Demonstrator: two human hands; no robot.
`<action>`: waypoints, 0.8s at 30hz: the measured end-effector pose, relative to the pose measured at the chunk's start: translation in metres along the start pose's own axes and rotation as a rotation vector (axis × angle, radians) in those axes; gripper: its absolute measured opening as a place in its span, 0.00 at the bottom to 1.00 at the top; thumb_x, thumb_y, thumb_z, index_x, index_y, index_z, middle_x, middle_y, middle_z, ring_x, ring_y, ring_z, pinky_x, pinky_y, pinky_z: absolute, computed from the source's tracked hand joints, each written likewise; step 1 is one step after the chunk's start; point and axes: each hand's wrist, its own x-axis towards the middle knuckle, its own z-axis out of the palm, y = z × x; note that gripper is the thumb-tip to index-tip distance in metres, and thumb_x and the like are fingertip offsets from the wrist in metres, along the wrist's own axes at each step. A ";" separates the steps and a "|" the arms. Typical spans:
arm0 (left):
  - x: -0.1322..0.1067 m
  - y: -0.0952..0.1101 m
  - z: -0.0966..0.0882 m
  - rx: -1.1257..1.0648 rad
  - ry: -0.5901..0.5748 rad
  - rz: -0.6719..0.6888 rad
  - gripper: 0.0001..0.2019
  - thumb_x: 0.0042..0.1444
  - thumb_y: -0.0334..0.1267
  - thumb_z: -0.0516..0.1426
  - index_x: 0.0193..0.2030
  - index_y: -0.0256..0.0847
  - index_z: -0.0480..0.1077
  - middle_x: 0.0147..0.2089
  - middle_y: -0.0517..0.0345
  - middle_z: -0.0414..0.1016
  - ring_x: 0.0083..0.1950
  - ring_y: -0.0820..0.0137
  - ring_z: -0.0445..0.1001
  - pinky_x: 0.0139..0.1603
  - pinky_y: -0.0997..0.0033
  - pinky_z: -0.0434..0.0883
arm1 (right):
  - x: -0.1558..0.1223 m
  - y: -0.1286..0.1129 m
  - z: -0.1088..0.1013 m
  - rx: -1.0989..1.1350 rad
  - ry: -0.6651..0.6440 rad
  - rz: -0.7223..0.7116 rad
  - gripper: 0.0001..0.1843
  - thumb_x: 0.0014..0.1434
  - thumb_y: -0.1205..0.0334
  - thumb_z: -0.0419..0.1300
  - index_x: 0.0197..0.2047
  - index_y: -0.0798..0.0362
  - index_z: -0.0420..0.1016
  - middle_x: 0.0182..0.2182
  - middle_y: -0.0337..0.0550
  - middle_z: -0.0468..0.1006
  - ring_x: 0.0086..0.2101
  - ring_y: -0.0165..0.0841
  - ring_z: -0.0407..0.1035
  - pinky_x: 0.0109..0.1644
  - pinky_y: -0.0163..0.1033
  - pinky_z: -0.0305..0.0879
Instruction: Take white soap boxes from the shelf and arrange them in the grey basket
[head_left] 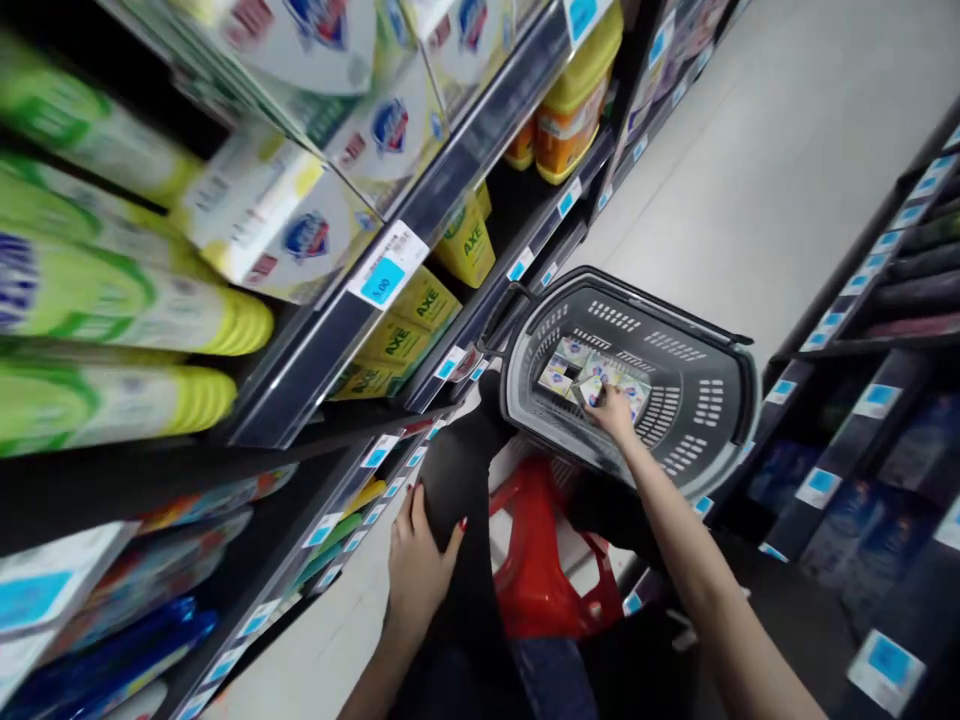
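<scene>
R. hand reaches into the basket, fingers narrowed on a small box, mostly white (tilted; print too small to read), amid similar boxes w/ yellow-green trim on the basket's floor; L. hand rests on the dark-clad knee, fingers loosely spread. Basket top is open, walls slotted, one end near the L. shelving; beyond, pale aisle floor runs btwn. shelf units.
</scene>
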 end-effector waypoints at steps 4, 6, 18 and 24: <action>-0.001 -0.001 0.001 0.024 0.007 -0.081 0.36 0.60 0.53 0.52 0.70 0.38 0.49 0.67 0.38 0.59 0.65 0.47 0.63 0.57 0.45 0.70 | 0.048 0.007 0.060 -0.169 -0.105 -0.158 0.29 0.52 0.64 0.62 0.56 0.67 0.64 0.50 0.64 0.69 0.49 0.46 0.62 0.56 0.43 0.56; -0.001 -0.003 0.001 0.042 0.018 -0.105 0.36 0.60 0.53 0.52 0.71 0.41 0.49 0.68 0.40 0.59 0.64 0.47 0.65 0.53 0.46 0.73 | 0.065 0.008 0.084 -0.234 -0.142 -0.216 0.31 0.53 0.64 0.62 0.58 0.68 0.63 0.51 0.65 0.67 0.51 0.47 0.59 0.57 0.43 0.54; 0.000 0.001 0.000 0.154 0.051 -0.134 0.39 0.60 0.57 0.50 0.73 0.47 0.43 0.66 0.41 0.61 0.64 0.45 0.65 0.50 0.45 0.73 | 0.089 0.026 0.125 -0.472 -0.134 -0.240 0.36 0.56 0.59 0.60 0.64 0.69 0.57 0.54 0.66 0.65 0.51 0.52 0.55 0.54 0.50 0.52; -0.001 0.006 -0.002 0.168 0.048 -0.145 0.37 0.61 0.56 0.49 0.74 0.46 0.43 0.66 0.42 0.61 0.65 0.47 0.65 0.53 0.47 0.72 | 0.090 0.029 0.125 -0.537 -0.112 -0.235 0.35 0.55 0.60 0.60 0.63 0.68 0.59 0.53 0.67 0.66 0.51 0.53 0.54 0.52 0.52 0.51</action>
